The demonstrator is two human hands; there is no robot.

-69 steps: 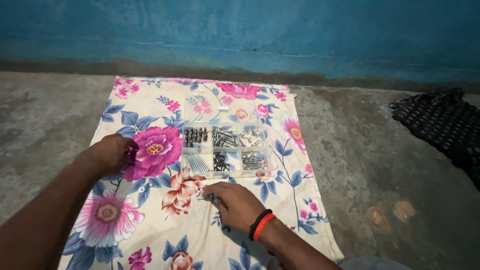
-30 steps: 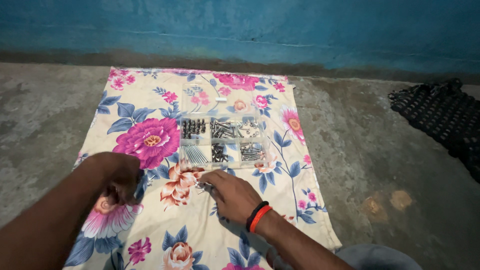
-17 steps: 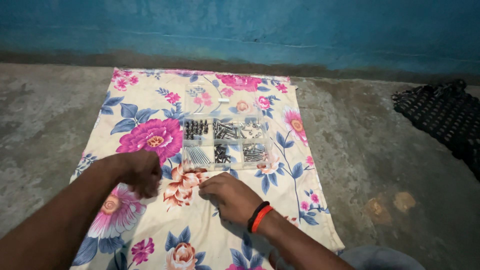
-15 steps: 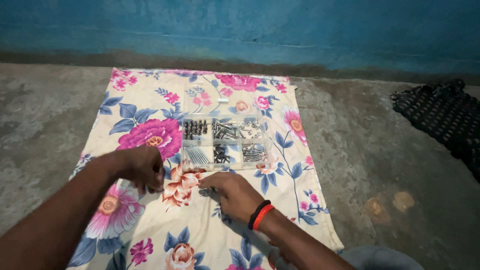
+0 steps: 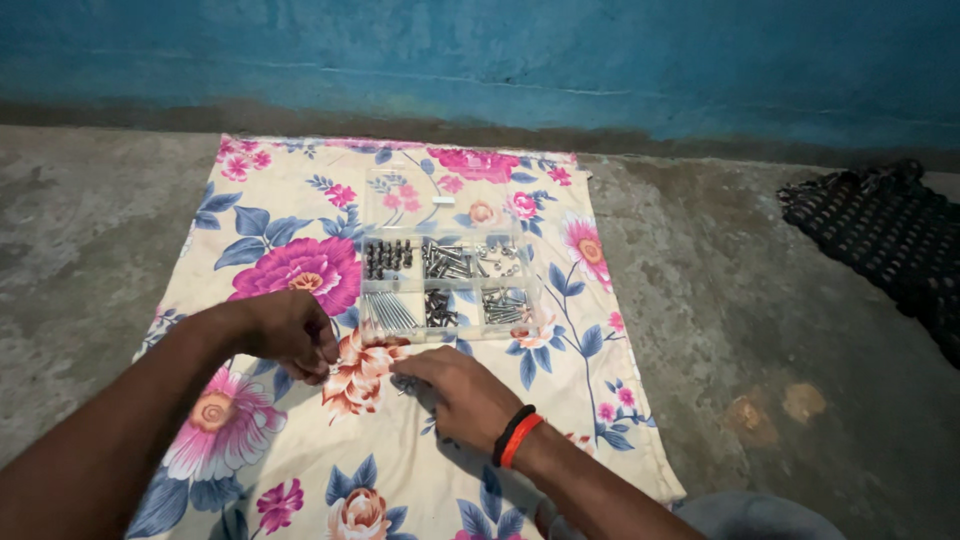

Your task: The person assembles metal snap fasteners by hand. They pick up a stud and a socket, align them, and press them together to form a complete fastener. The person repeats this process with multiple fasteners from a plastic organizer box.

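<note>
A clear plastic compartment box (image 5: 448, 286) with its lid open lies on a floral cloth (image 5: 300, 440); its cells hold several screws, bolts and nuts. My left hand (image 5: 292, 333) hovers low over the cloth just left of the box's near corner, fingers curled and pinched; what it pinches is too small to make out. My right hand (image 5: 462, 396), with black and orange bands at the wrist, rests on the cloth in front of the box. Its fingertips touch a small cluster of loose metal screws (image 5: 402, 382).
The cloth lies on a rough concrete floor (image 5: 760, 330) against a blue wall (image 5: 500, 60). A black perforated mat (image 5: 890, 250) sits at the right edge. A grey trouser leg (image 5: 740, 515) shows at the bottom right.
My left hand has moved from the cloth's left side rightward, close to the box's near-left corner. My right hand has stayed on the loose screws in front of the box.
</note>
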